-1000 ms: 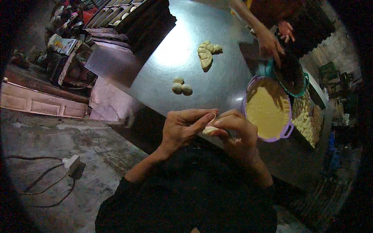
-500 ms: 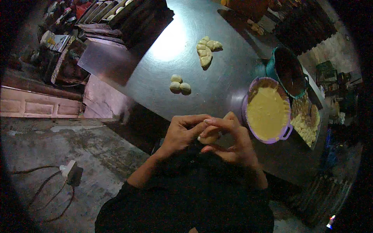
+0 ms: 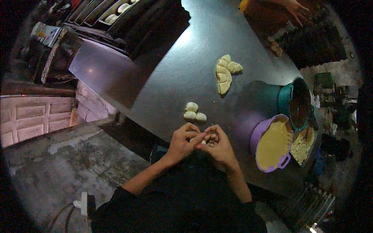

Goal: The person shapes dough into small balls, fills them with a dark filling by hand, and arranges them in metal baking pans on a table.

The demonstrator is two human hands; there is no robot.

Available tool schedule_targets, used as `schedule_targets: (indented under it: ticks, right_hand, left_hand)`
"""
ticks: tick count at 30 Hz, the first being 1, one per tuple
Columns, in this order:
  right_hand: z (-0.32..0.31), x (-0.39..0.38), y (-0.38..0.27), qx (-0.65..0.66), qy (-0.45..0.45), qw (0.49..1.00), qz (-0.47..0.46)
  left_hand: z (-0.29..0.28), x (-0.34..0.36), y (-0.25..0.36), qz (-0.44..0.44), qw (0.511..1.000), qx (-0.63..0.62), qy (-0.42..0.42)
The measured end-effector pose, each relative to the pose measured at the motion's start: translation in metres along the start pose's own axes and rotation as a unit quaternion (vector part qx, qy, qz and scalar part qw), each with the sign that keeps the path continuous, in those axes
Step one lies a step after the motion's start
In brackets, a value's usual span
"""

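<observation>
My left hand point(image 3: 181, 143) and my right hand point(image 3: 220, 147) meet in front of my chest at the near edge of the metal table. Their fingers are closed round a small piece of pale dough point(image 3: 203, 142), mostly hidden by the fingers. Just beyond them, three smooth dough balls point(image 3: 190, 115) sit touching on the tabletop. Farther back lies a cluster of cut, flattened dough lumps point(image 3: 223, 79). To the right stands a purple basin point(image 3: 255, 136) holding a smooth yellow mass point(image 3: 272, 145).
A teal bucket point(image 3: 286, 99) stands behind the basin, by a tray of pale yellow pieces point(image 3: 302, 148). Dark baking pans point(image 3: 116, 17), some with dough, are stacked at far left. Another person's hand point(image 3: 297, 11) shows at far right. A power strip point(image 3: 86, 204) is at lower left.
My view has tilted up, so the table's things appear lower. My hands remain together, with the fingers shifted round the dough. Another person's hand has come into view at the far right.
</observation>
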State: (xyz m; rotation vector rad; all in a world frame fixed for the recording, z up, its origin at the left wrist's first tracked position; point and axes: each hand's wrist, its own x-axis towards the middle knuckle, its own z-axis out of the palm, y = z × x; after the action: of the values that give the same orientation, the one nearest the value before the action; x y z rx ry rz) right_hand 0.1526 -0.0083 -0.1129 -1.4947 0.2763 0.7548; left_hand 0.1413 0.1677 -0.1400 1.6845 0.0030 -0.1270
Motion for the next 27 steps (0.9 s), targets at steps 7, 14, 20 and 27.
schedule_targets:
  ticks: [7,14,20,27]
  right_hand:
    - [-0.013,0.101,0.012,-0.223,0.268,0.92,-0.179]
    - [-0.03,0.132,0.022,-0.288,0.362,0.869,-0.176]
    - [-0.096,0.184,0.022,-0.381,0.442,0.807,-0.097]
    - [-0.072,0.107,-0.005,0.141,-0.04,0.987,-0.069]
  left_hand:
    - [-0.049,0.083,-0.021,-0.114,0.993,-0.029,0.006]
    - [-0.039,0.18,-0.024,0.08,0.977,0.003,-0.196]
    - [0.03,0.256,-0.029,0.157,0.892,0.153,-0.396]
    - [0.036,0.27,-0.098,0.331,0.823,0.365,-0.283]
